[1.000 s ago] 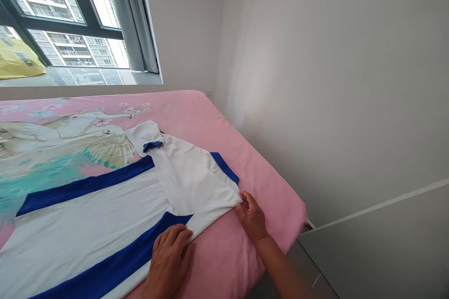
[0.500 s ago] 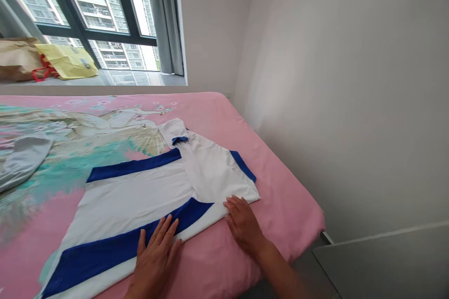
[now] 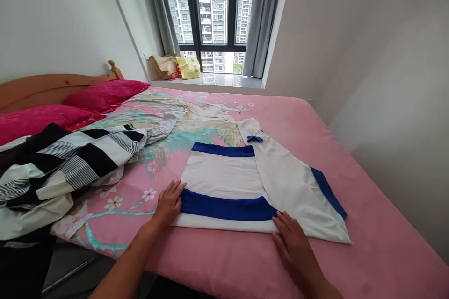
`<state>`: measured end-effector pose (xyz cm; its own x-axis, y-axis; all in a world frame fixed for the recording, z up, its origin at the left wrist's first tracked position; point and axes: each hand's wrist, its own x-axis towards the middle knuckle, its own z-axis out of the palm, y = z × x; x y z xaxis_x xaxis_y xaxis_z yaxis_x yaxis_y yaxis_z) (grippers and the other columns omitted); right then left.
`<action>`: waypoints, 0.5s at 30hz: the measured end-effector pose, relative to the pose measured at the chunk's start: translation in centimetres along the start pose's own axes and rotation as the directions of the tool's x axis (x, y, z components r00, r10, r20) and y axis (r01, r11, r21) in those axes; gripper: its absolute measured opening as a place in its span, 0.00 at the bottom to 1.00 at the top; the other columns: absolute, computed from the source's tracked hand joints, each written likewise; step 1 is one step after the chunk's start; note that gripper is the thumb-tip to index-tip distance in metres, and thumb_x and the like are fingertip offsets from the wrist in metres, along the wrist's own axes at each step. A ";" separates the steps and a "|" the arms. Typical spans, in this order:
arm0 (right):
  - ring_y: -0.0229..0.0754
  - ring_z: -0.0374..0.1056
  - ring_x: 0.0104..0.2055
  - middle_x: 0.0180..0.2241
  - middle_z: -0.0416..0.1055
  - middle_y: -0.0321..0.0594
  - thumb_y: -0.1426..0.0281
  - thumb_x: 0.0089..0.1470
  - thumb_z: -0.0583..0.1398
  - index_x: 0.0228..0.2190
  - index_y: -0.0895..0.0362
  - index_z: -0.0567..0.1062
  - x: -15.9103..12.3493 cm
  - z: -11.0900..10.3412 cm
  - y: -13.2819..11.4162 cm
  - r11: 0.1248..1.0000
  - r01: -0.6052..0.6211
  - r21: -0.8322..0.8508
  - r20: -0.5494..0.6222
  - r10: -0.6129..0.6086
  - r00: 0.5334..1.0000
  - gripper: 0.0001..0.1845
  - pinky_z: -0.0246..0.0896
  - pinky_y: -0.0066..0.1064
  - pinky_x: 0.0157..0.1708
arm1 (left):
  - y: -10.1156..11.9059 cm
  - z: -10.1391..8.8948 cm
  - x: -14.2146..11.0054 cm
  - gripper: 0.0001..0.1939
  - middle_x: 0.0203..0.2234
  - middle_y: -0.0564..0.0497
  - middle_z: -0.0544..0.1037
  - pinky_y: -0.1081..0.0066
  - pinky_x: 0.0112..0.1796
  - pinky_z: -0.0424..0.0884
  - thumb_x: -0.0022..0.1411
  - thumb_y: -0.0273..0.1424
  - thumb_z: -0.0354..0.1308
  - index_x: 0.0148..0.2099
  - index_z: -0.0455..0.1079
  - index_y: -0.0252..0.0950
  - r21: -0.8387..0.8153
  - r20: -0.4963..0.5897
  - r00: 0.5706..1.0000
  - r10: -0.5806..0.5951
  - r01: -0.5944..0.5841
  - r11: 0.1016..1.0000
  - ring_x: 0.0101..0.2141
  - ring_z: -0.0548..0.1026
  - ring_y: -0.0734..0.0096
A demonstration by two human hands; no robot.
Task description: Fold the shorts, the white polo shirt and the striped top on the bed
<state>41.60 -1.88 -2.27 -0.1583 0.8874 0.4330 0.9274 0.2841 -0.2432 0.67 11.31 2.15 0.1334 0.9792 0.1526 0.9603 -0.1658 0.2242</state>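
A white shirt with blue bands (image 3: pixel 224 173) lies on the bed, its near side folded over so that a white strip runs along the front. One blue-trimmed sleeve points toward the far side; another blue edge shows at the right. My left hand (image 3: pixel 170 203) rests at the shirt's left end, fingertips on the corner of the near blue band. My right hand (image 3: pixel 290 237) lies flat at the near edge, around where that band ends. Both hands have their fingers stretched out, and neither grips the cloth.
A pink floral bedsheet (image 3: pixel 224 257) covers the bed. At the left lie a heap of black-and-white clothes (image 3: pixel 87 159) and magenta pillows (image 3: pixel 105 95) by a wooden headboard (image 3: pixel 52 85). Paper bags (image 3: pixel 163 66) stand on the windowsill; a wall rises at the right.
The view has swung left, bringing the pillows and clothes heap into sight. My left hand has moved left along the shirt to its end. My right hand stays near the shirt's front edge.
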 end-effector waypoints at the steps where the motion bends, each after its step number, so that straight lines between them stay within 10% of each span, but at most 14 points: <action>1: 0.51 0.54 0.61 0.58 0.61 0.43 0.63 0.58 0.53 0.55 0.54 0.63 -0.1 0.6 -0.1 1.000 0.006 -0.005 -0.002 -0.006 1.000 0.24 0.51 0.50 0.58 | 0.2 -0.2 0.4 0.24 0.55 0.49 0.69 0.56 0.57 0.54 0.58 0.28 0.46 0.57 0.65 0.43 -0.007 0.006 1.000 0.009 -0.009 1.000 0.57 0.62 0.60; 6: 0.53 0.52 0.62 0.59 0.58 0.45 0.64 0.58 0.53 0.58 0.54 0.59 -0.5 1.1 0.0 1.000 0.000 -0.025 -0.030 -0.001 1.000 0.26 0.51 0.53 0.59 | 0.3 -0.8 2.2 0.11 0.39 0.49 0.76 0.59 0.50 0.62 0.54 0.32 0.51 0.37 0.73 0.41 -0.001 0.014 0.999 -0.037 0.037 0.999 0.44 0.71 0.60; 11: 0.52 0.50 0.63 0.59 0.59 0.46 0.69 0.57 0.54 0.56 0.57 0.62 0.3 -0.5 -0.8 0.999 0.041 -0.009 -0.029 -0.041 0.999 0.25 0.50 0.53 0.59 | 1.5 -0.2 2.7 0.19 0.47 0.41 0.72 0.53 0.49 0.63 0.56 0.30 0.47 0.49 0.67 0.35 -0.015 -0.114 0.987 -0.115 0.114 0.993 0.48 0.68 0.52; 15: 0.49 0.51 0.63 0.56 0.63 0.45 0.72 0.57 0.53 0.54 0.56 0.65 2.2 -1.6 -0.6 0.993 0.105 0.058 0.026 -0.107 0.994 0.22 0.52 0.52 0.59 | 6.2 0.0 3.5 0.16 0.51 0.46 0.70 0.59 0.51 0.65 0.58 0.36 0.48 0.48 0.68 0.41 -0.230 -0.136 0.987 0.086 -0.115 0.966 0.53 0.65 0.57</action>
<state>41.22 -0.73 0.20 -0.2650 0.8612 0.4338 0.8844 0.3963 -0.2464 7.09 13.76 4.12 0.1805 0.9364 0.3008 0.8565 -0.3000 0.4200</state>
